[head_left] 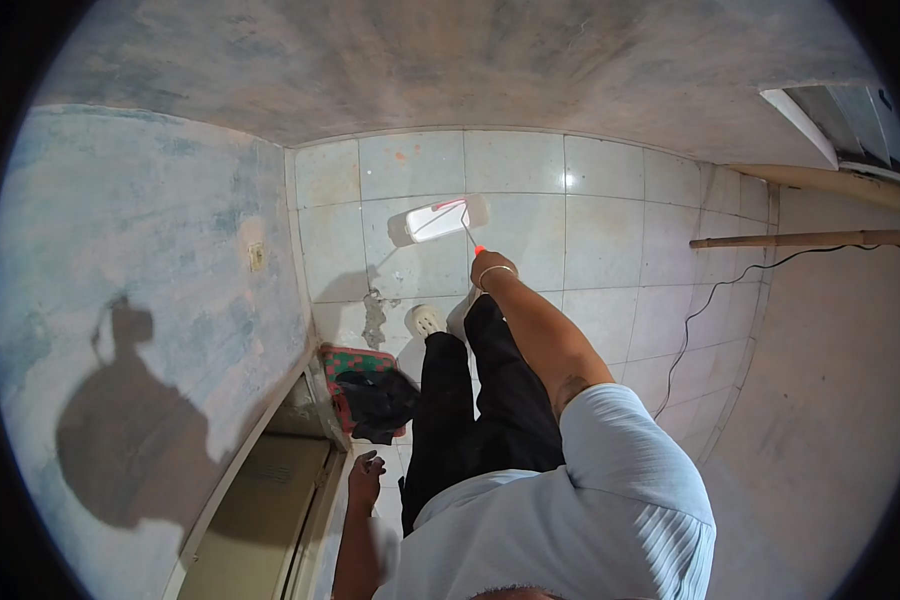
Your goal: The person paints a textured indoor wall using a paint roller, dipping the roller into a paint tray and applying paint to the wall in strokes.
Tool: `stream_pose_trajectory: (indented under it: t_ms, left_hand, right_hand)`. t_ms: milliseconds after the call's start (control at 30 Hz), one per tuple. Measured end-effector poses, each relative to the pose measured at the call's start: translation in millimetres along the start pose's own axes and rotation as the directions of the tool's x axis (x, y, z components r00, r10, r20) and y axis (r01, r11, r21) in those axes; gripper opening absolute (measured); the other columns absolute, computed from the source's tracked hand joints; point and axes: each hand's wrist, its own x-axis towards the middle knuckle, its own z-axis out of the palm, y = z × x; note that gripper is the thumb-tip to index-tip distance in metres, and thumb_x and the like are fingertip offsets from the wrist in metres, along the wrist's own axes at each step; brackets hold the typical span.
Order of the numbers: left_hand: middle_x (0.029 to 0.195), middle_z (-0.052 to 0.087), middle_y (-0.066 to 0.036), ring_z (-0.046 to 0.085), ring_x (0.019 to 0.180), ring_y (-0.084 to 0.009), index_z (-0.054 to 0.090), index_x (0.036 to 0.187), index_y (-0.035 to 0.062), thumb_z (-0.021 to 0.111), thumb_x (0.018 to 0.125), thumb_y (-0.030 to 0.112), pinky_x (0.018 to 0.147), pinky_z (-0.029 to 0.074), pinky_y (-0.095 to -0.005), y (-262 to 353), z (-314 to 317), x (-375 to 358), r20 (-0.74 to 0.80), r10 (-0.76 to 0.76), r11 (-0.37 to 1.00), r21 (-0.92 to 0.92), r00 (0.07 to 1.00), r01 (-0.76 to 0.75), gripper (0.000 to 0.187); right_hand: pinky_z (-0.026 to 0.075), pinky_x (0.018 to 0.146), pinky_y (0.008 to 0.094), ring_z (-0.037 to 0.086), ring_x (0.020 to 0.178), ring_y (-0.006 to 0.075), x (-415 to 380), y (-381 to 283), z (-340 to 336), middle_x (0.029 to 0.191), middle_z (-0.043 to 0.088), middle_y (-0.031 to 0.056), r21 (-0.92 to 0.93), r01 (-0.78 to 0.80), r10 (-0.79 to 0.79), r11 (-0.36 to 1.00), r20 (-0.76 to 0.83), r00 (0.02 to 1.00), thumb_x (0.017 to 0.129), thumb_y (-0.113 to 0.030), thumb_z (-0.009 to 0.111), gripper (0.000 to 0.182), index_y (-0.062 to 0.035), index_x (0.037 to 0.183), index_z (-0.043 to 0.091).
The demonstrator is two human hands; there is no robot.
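Roller point(438, 219) contacts the floor tiles point(600, 240) at 12 o'clock; my right hand point(492, 270) grips its handle. My left hand point(367, 470) hangs spread, empty. Rolling underway; next pass needs steady pressure, I judge.

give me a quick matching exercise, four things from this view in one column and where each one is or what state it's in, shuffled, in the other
Things:
1. right hand
2. left hand
3. paint roller
4. dark cloth

Places or states:
A. lies on the patterned mat by the doorway
B. hangs low and open, holding nothing
C. raised, closed on a thin handle with a red grip
D. out at the end of the handle, over the white floor tiles

Pairs: 1-C, 2-B, 3-D, 4-A
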Motion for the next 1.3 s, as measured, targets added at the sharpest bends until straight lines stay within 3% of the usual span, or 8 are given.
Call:
stream_pose_trajectory:
  t_ms: [267,400,600,867,933,1100,1167,1300]
  left_hand:
    - [0.1,0.064,-0.015,0.063,0.086,-0.0199,0.051,0.123,-0.0044,0.056,0.091,0.021,0.078,0.05,-0.0311,-12.6,-4.8,13.0,0.037,0.008,1.0,0.014,0.999,-0.008,0.041]
    - [0.099,0.063,-0.015,0.063,0.084,-0.0192,0.053,0.12,-0.0047,0.057,0.091,0.023,0.078,0.05,-0.0304,-3.0,-7.0,14.6,0.049,0.046,0.999,0.017,0.998,-0.047,0.041]
    - [0.097,0.063,-0.014,0.063,0.081,-0.0179,0.054,0.117,-0.0038,0.059,0.091,0.02,0.073,0.052,-0.0309,-26.0,-34.1,55.3,0.086,0.214,0.977,0.0,0.973,-0.215,0.036]
    - [0.084,0.063,-0.011,0.06,0.064,-0.0158,0.058,0.107,-0.002,0.057,0.092,0.016,0.055,0.05,-0.028,26.8,-72.8,82.5,0.101,0.192,0.972,0.114,0.976,-0.203,0.024]
    - [0.082,0.064,-0.011,0.059,0.06,-0.0173,0.058,0.105,-0.0016,0.058,0.091,0.018,0.053,0.049,-0.028,53.4,-77.4,83.0,0.068,0.096,0.968,0.226,0.993,-0.109,0.024]
    - [0.085,0.065,-0.013,0.063,0.066,-0.0203,0.057,0.107,-0.0028,0.059,0.09,0.018,0.053,0.049,-0.0309,118.0,-57.8,101.3,0.011,0.194,0.942,0.275,0.981,-0.19,0.027]
    - [0.094,0.067,-0.013,0.064,0.073,-0.0212,0.052,0.118,0.0026,0.057,0.092,0.027,0.056,0.046,-0.0325,143.6,-47.6,109.4,0.155,0.333,0.848,0.383,0.93,-0.367,0.036]
    - [0.093,0.068,-0.013,0.065,0.081,-0.0202,0.059,0.108,-0.0017,0.062,0.089,0.017,0.069,0.053,-0.0317,197.2,1.7,91.5,0.16,0.509,0.738,0.426,0.846,-0.524,0.027]
  right_hand:
    - [0.051,0.085,0.043,0.064,0.098,0.0345,-72.2,47.3,11.8,0.104,0.066,0.0217,0.089,0.021,-0.015,0.996,-0.071,0.997,0.087,-0.016,0.045,0.051,-0.0031,0.136,0.042]
    - [0.05,0.087,0.0431,0.063,0.103,0.0336,-99.8,65.5,15.3,0.108,0.064,0.0227,0.088,-0.002,0.011,0.996,-0.1,0.995,0.089,-0.016,0.041,0.047,-0.0021,0.134,0.044]
    - [0.049,0.082,0.0481,0.062,0.093,0.0423,-162.3,107.6,45.8,0.098,0.064,0.0277,0.212,0.049,-0.012,0.976,-0.174,0.985,0.092,-0.034,0.045,0.064,-0.0038,0.144,0.025]
    - [0.049,0.078,0.0494,0.062,0.087,0.0428,-325.3,177.1,79.0,0.098,0.065,0.0254,0.411,0.074,0.117,0.909,-0.421,0.899,0.093,-0.044,0.046,0.062,-0.0034,0.138,0.036]
    - [0.05,0.078,0.0474,0.062,0.089,0.0415,-349.6,197.1,92.2,0.108,0.062,0.0233,0.39,0.284,0.091,0.876,-0.711,0.697,0.092,-0.04,0.05,0.056,-0.0033,0.133,0.042]
    - [0.05,0.082,0.0446,0.061,0.097,0.039,-369.3,229.5,71.9,0.118,0.058,0.0226,0.412,0.385,0.193,0.826,-0.848,0.493,0.091,-0.034,0.054,0.05,-0.0004,0.128,0.046]
    - [0.05,0.083,0.0442,0.06,0.099,0.0396,-356.4,243.4,59.8,0.119,0.057,0.0233,0.515,0.46,0.296,0.723,-0.833,0.468,0.09,-0.032,0.056,0.049,0.001,0.126,0.047]
    - [0.051,0.082,0.0425,0.061,0.098,0.0389,-334.5,267.4,25.3,0.116,0.059,0.023,0.47,0.5,0.369,0.728,-0.882,0.293,0.089,-0.031,0.058,0.048,0.0012,0.124,0.049]
